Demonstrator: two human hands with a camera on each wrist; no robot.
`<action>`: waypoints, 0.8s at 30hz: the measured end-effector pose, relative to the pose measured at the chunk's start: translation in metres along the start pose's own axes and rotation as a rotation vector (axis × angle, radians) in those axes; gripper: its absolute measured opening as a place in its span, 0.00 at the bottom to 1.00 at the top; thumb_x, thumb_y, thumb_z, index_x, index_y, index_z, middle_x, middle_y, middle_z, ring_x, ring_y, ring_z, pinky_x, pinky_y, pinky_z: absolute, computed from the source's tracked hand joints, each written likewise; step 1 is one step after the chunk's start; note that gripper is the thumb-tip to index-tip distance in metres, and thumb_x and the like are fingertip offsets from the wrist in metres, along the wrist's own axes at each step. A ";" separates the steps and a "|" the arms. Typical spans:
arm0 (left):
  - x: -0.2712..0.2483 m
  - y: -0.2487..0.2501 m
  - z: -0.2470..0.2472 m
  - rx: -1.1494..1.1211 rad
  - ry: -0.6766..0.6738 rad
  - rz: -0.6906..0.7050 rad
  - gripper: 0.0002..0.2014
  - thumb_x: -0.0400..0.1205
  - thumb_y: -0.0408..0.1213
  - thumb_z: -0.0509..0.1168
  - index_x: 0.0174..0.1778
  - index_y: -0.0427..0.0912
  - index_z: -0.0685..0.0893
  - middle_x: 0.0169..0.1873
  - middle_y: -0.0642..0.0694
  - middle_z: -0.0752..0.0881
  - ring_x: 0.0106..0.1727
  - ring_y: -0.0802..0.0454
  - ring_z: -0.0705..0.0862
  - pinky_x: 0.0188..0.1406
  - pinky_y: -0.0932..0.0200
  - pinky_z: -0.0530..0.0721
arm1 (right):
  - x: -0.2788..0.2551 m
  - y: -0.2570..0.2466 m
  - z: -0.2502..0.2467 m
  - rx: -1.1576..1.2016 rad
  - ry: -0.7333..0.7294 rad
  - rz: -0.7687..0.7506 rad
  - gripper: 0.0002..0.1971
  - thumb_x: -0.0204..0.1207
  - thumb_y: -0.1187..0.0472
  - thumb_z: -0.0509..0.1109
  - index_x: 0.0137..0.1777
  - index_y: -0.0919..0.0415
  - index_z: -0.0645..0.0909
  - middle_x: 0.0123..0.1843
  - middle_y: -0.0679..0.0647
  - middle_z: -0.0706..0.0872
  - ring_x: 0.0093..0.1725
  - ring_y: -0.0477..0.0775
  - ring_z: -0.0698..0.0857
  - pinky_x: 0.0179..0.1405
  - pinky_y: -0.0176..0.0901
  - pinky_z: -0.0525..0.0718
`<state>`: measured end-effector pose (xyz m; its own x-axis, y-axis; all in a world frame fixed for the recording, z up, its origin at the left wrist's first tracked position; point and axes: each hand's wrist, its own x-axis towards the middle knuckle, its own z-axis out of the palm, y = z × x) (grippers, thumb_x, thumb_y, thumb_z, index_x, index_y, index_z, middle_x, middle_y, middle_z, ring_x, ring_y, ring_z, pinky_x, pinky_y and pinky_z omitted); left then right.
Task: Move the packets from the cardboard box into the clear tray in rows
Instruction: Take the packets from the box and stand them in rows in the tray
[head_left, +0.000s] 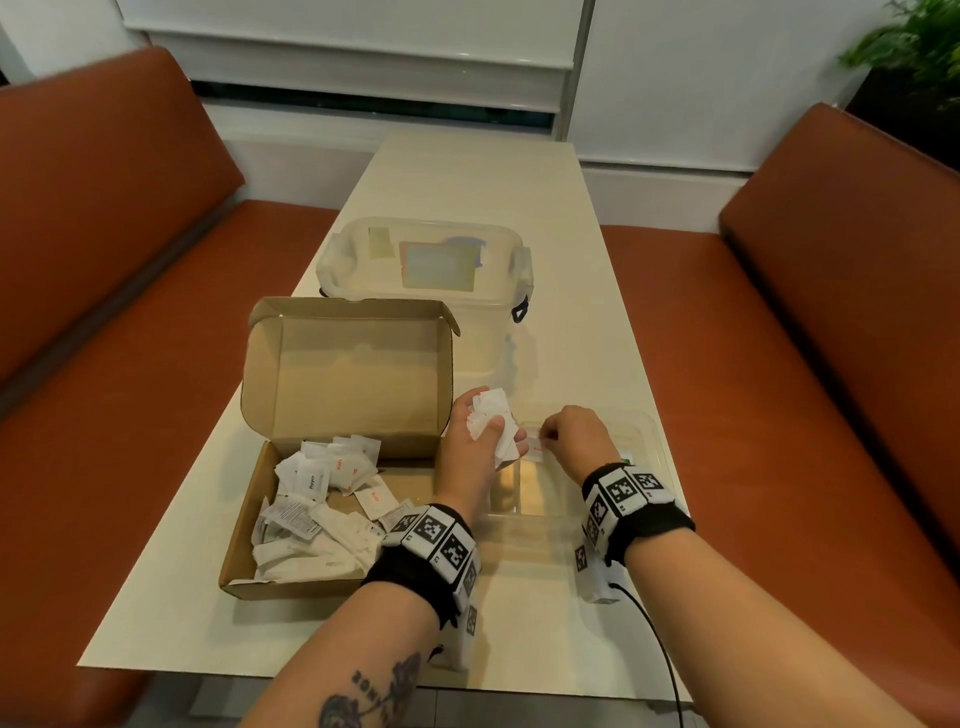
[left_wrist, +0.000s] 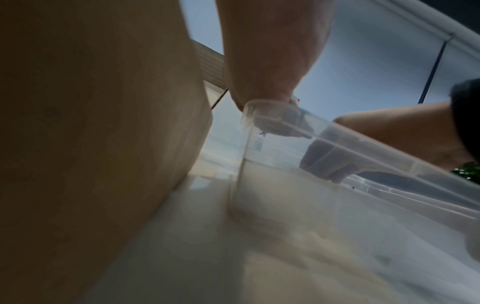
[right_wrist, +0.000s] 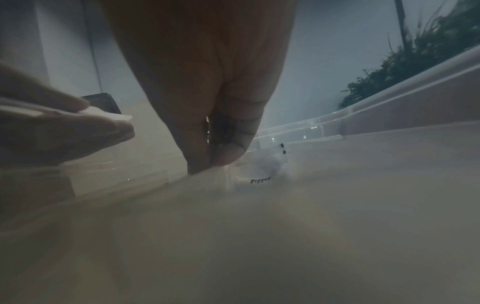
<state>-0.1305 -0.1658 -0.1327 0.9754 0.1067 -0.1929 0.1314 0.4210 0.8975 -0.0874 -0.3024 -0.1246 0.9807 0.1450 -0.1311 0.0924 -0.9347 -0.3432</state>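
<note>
An open cardboard box (head_left: 249, 530) lies at the left of the table with several white packets (head_left: 322, 509) heaped inside. Right of it stands the clear tray (head_left: 652, 447). My left hand (head_left: 480, 436) grips a bunch of white packets (head_left: 491, 410) over the tray's left edge. My right hand (head_left: 571, 441) pinches one white packet with red print (head_left: 535, 448) low inside the tray, close to the left hand. In the right wrist view a packet marked Pepper (right_wrist: 259, 176) lies on the tray floor just beyond my fingertips (right_wrist: 228, 154). The left wrist view shows the tray rim (left_wrist: 363, 144).
A lidded clear storage tub (head_left: 426, 270) stands behind the box and tray. The box's raised lid (head_left: 348, 374) stands just left of my left hand. Orange bench seats (head_left: 779, 364) flank the white table (head_left: 519, 613). A black cable (head_left: 660, 639) trails from my right wrist.
</note>
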 end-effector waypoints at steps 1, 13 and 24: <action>0.000 0.000 0.000 -0.004 -0.004 0.000 0.21 0.83 0.21 0.56 0.54 0.56 0.79 0.52 0.38 0.80 0.42 0.43 0.87 0.42 0.48 0.89 | 0.000 0.000 0.001 -0.023 -0.010 -0.004 0.12 0.80 0.67 0.63 0.55 0.64 0.87 0.55 0.61 0.86 0.56 0.59 0.83 0.52 0.42 0.78; -0.003 0.002 0.001 0.204 0.051 0.073 0.24 0.79 0.28 0.68 0.51 0.69 0.80 0.54 0.51 0.83 0.57 0.41 0.86 0.55 0.34 0.85 | -0.013 -0.021 -0.012 0.585 0.192 -0.076 0.04 0.73 0.62 0.72 0.44 0.54 0.81 0.37 0.49 0.84 0.35 0.47 0.80 0.37 0.35 0.81; -0.006 0.009 0.003 0.041 0.048 -0.047 0.08 0.88 0.39 0.57 0.54 0.55 0.80 0.51 0.41 0.82 0.48 0.44 0.84 0.53 0.37 0.83 | -0.019 -0.014 -0.014 0.869 -0.041 0.025 0.07 0.68 0.69 0.78 0.37 0.61 0.82 0.30 0.51 0.84 0.29 0.47 0.85 0.29 0.36 0.84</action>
<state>-0.1348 -0.1657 -0.1221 0.9585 0.1308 -0.2533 0.1854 0.3892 0.9023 -0.1050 -0.2964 -0.1041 0.9722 0.1549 -0.1758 -0.1099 -0.3613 -0.9259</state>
